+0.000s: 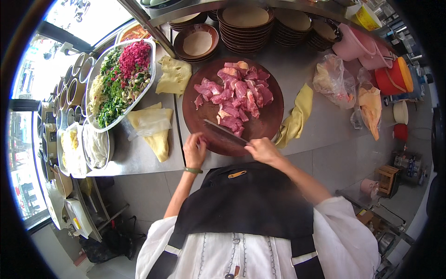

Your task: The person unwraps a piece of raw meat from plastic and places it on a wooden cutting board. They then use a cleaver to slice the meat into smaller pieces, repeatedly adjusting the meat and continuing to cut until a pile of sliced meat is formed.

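Chunks of raw red meat (240,90) are heaped on a round brown chopping board (200,117), some with pale fat on them. My right hand (263,150) grips the handle of a knife (226,132) at the board's near edge. Its blade points up and left, lying just below the closest pieces of meat. My left hand (195,151), with a green bangle (193,170) at the wrist, is at the board's lower left rim, close to the blade tip. Its fingers are curled, and whether something small is between them cannot be made out.
Yellow cloths (296,118) flank the board. Stacked brown bowls (245,31) stand behind it. A white basket (153,66) of chopped vegetables is at left. Plastic-bagged raw poultry (332,82) and another raw piece (369,104) lie right. The steel counter's front edge (139,172) borders my apron.
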Action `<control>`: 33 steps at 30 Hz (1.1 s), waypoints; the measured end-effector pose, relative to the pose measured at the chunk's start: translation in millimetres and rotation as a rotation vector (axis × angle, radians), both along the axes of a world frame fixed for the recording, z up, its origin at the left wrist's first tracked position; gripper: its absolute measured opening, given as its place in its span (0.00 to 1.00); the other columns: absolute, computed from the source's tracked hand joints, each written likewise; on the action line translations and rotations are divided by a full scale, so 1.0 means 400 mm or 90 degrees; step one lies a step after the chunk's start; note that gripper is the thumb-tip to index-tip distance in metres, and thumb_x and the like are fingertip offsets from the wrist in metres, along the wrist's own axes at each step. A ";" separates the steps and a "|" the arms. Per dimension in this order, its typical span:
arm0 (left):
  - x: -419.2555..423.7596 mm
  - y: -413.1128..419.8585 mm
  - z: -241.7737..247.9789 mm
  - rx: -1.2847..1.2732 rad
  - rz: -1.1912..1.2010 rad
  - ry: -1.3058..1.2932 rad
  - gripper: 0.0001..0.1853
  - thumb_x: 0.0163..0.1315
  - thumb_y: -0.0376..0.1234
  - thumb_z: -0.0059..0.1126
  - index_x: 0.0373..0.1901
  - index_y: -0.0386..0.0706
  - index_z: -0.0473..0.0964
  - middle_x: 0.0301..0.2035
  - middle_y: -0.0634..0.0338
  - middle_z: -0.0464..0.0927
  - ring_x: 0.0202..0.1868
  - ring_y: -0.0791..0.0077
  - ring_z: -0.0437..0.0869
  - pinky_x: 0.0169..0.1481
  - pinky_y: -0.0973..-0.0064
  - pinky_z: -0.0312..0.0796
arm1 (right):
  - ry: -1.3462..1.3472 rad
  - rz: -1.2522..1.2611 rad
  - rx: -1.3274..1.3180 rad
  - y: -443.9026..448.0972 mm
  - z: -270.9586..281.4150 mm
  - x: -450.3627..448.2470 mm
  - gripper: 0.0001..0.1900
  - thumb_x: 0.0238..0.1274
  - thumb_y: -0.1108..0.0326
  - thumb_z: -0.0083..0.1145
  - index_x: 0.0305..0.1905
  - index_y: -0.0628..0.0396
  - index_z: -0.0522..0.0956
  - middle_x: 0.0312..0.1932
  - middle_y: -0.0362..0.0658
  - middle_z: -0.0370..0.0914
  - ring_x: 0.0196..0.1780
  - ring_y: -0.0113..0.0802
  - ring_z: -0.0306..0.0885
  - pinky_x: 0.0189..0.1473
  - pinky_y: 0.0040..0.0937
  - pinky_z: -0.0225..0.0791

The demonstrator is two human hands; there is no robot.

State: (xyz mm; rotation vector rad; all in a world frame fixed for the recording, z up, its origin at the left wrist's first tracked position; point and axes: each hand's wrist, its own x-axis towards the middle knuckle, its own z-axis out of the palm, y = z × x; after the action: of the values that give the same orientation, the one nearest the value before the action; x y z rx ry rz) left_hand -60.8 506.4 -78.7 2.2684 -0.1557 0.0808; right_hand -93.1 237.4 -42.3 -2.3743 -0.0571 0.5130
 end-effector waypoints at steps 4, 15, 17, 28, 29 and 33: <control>0.155 -0.072 0.023 -0.039 -0.130 -0.138 0.24 0.51 0.20 0.55 0.53 0.40 0.79 0.50 0.51 0.81 0.53 0.57 0.81 0.58 0.67 0.75 | -0.106 -0.148 0.085 -0.133 0.016 -0.029 0.18 0.67 0.56 0.61 0.30 0.63 0.80 0.21 0.60 0.75 0.26 0.59 0.78 0.28 0.48 0.67; 0.410 -0.412 0.048 0.383 -0.134 0.153 0.23 0.52 0.47 0.68 0.40 0.37 0.83 0.39 0.43 0.84 0.43 0.51 0.87 0.43 0.55 0.79 | -0.091 -0.302 0.098 -0.205 0.024 -0.109 0.23 0.73 0.56 0.55 0.27 0.67 0.76 0.15 0.55 0.69 0.20 0.43 0.74 0.26 0.44 0.62; 0.423 -0.401 0.022 0.363 -0.112 0.151 0.24 0.49 0.45 0.71 0.42 0.37 0.82 0.43 0.44 0.84 0.46 0.51 0.87 0.48 0.52 0.79 | -0.151 -0.227 0.157 -0.227 0.014 -0.134 0.22 0.73 0.58 0.55 0.29 0.68 0.78 0.24 0.63 0.76 0.29 0.66 0.75 0.29 0.50 0.65; 0.401 -0.162 0.063 -0.517 -0.046 0.305 0.07 0.60 0.24 0.55 0.27 0.44 0.68 0.23 0.74 0.68 0.25 0.87 0.68 0.28 0.82 0.61 | -0.063 0.114 0.010 -0.217 0.040 -0.024 0.14 0.64 0.60 0.62 0.31 0.61 0.81 0.27 0.62 0.80 0.34 0.64 0.81 0.34 0.56 0.71; 0.378 -0.134 0.092 -0.575 -0.037 0.322 0.07 0.60 0.24 0.55 0.28 0.44 0.68 0.24 0.73 0.69 0.26 0.86 0.69 0.28 0.82 0.62 | -0.094 0.124 -0.019 -0.212 0.034 0.014 0.14 0.64 0.60 0.62 0.31 0.61 0.81 0.27 0.62 0.80 0.34 0.64 0.80 0.34 0.57 0.71; 0.300 -0.058 0.179 -0.663 0.013 0.243 0.05 0.62 0.23 0.58 0.36 0.42 0.75 0.32 0.70 0.76 0.35 0.86 0.75 0.39 0.83 0.69 | -0.198 0.177 -0.128 -0.227 0.012 0.189 0.13 0.63 0.60 0.61 0.30 0.58 0.79 0.27 0.62 0.79 0.34 0.67 0.79 0.34 0.62 0.71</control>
State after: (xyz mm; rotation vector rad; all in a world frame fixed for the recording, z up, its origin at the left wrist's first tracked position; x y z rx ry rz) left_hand 59.2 483.1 -7.0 1.2113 0.1020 -0.2166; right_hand -17.4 146.7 -37.6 -2.6418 -0.5038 0.2813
